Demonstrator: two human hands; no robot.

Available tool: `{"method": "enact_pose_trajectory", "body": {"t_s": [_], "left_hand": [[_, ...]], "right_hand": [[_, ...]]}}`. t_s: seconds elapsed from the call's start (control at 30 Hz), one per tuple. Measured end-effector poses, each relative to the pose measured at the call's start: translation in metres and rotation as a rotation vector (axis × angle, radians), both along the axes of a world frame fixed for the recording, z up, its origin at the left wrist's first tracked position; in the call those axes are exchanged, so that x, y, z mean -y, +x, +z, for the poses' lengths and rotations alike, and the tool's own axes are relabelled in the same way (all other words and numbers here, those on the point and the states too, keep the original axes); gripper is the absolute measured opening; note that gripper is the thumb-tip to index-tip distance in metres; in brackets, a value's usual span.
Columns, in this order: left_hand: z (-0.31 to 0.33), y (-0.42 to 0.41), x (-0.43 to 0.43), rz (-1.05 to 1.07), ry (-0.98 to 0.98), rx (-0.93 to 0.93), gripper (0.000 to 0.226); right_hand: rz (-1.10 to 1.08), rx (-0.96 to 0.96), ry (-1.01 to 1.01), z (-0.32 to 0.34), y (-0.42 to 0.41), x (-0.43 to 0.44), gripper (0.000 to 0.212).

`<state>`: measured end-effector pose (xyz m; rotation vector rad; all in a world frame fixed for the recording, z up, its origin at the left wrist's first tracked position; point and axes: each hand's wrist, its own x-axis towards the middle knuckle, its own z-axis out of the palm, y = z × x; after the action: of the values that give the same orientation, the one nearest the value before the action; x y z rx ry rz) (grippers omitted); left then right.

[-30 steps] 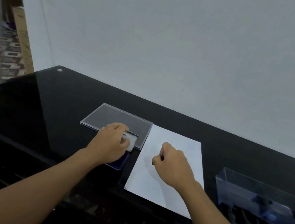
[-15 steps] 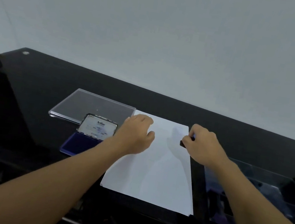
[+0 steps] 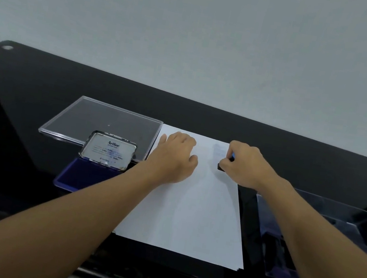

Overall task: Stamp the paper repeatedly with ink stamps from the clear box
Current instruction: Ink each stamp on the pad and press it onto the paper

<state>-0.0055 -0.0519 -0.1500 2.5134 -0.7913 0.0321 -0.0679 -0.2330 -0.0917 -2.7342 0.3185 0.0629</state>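
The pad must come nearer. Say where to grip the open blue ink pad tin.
Pinch the blue ink pad tin by its base's short side walls, from the near edge: its labelled metal lid stands raised at the back, the inked face open.

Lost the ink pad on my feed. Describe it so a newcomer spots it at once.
Find the white paper in the middle of the black table. Directly left of it, nearer you than the flat clear lid, sits the ink pad. It alone has a dark blue bed and a raised metal cover reading Artline.
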Motion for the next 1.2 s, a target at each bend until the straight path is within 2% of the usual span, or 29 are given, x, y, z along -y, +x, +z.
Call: {"method": "enact_pose_trajectory", "body": {"t_s": [0.13,0.27,0.4,0.63,0.83,1.07,1.2], "left_hand": [[-0.004,0.002,0.003,-0.003,0.002,-0.007,0.046],[-0.009,0.004,0.004,0.002,0.017,0.008,0.038],[-0.014,0.002,0.005,0.016,0.009,0.049,0.05],[-0.022,0.002,0.006,0.028,-0.007,0.132,0.045],[-0.023,0.0,0.006,0.022,-0.002,0.142,0.046],[-0.025,0.001,0.007,0.015,0.01,0.143,0.04],[-0.024,0.0,0.007,0.018,0.014,0.148,0.045]], "right_hand": [[0.017,-0.021,-0.021,-0.003,0.005,0.002,0.014],[0.034,-0.022,-0.048,-0.005,0.009,0.002,0.016],[0.047,-0.028,-0.057,-0.006,0.012,0.001,0.016],[0.034,-0.041,-0.058,-0.011,0.013,-0.003,0.015],[-0.051,0.026,-0.031,-0.026,0.012,-0.008,0.014],[-0.094,0.085,-0.009,-0.031,0.01,-0.011,0.025],[-0.128,0.115,0.004,-0.035,0.011,-0.013,0.026]]}}
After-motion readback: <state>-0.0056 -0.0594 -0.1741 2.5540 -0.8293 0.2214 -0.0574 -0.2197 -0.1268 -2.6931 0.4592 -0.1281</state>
